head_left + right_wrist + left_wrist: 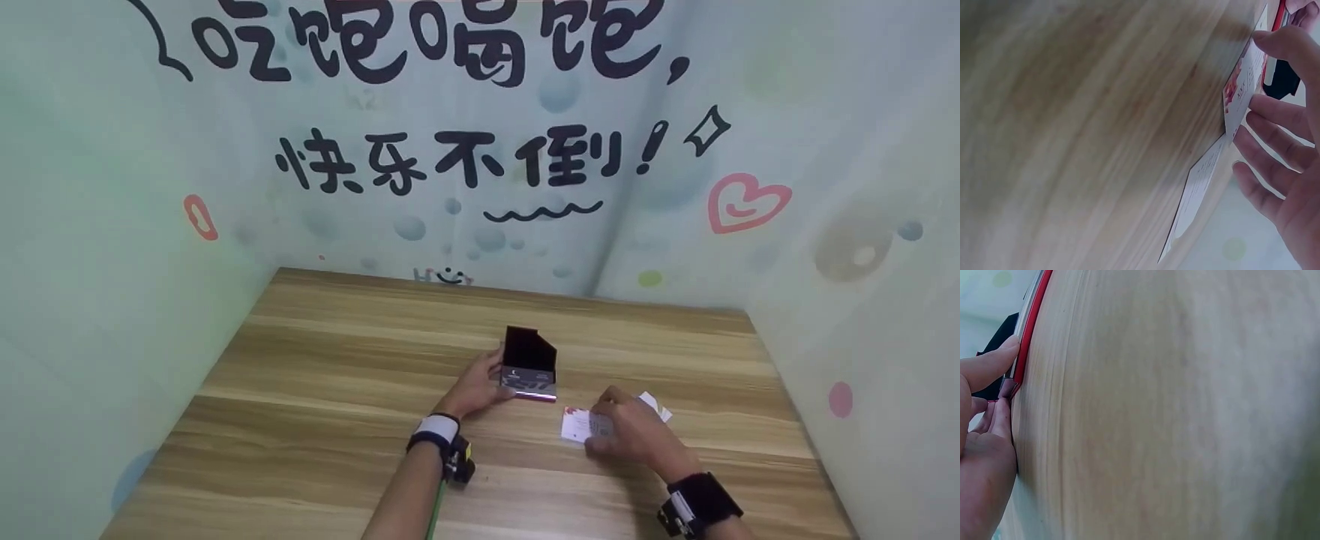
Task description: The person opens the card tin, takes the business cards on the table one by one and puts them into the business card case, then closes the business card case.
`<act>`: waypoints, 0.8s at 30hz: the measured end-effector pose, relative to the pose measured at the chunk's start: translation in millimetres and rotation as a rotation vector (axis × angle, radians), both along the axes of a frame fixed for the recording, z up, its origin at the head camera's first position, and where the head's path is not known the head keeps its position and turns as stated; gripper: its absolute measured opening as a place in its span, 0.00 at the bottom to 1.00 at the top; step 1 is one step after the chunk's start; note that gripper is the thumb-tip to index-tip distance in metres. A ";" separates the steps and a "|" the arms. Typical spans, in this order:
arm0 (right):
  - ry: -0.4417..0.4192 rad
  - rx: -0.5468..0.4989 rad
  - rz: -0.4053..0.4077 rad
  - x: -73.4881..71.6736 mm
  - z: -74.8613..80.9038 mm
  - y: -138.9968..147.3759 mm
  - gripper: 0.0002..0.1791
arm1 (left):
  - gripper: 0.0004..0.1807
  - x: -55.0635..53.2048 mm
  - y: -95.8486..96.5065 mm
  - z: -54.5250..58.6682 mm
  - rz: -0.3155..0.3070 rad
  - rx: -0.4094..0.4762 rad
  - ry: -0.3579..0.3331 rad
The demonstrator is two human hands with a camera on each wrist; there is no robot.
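A business card case [528,384] with a raised black lid [525,348] lies on the wooden table. My left hand [472,386] holds it by its left side; in the left wrist view the thumb presses near its red edge [1031,323] and the other fingers sit below. To the right, my right hand [634,431] pinches a white printed business card [575,424], thumb at one long edge and fingers at the other. Part of that card is hidden under the hand. More white cards [1197,183] lie beside it, partly behind the right hand in the head view.
The wooden table [315,390] is bordered by a printed fabric backdrop [450,240] at the back and both sides. Each wrist wears a strapped camera, the left one [457,459] close to the table top.
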State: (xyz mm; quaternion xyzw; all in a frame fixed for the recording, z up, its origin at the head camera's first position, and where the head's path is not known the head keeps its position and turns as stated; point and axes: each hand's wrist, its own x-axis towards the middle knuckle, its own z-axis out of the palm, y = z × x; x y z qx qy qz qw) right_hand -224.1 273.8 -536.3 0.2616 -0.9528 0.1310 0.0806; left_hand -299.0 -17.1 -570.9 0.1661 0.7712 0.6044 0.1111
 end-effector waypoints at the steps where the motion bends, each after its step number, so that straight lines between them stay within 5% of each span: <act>1: 0.009 0.002 0.002 -0.3 -0.2 0.0 0.23 | 0.48 -0.2 0.0 0.0 -0.005 0.007 0.002; 24: 0.002 -0.007 0.036 -37.2 28.6 -26.3 0.25 | 0.47 -2.1 -0.3 -0.2 0.010 0.008 -0.013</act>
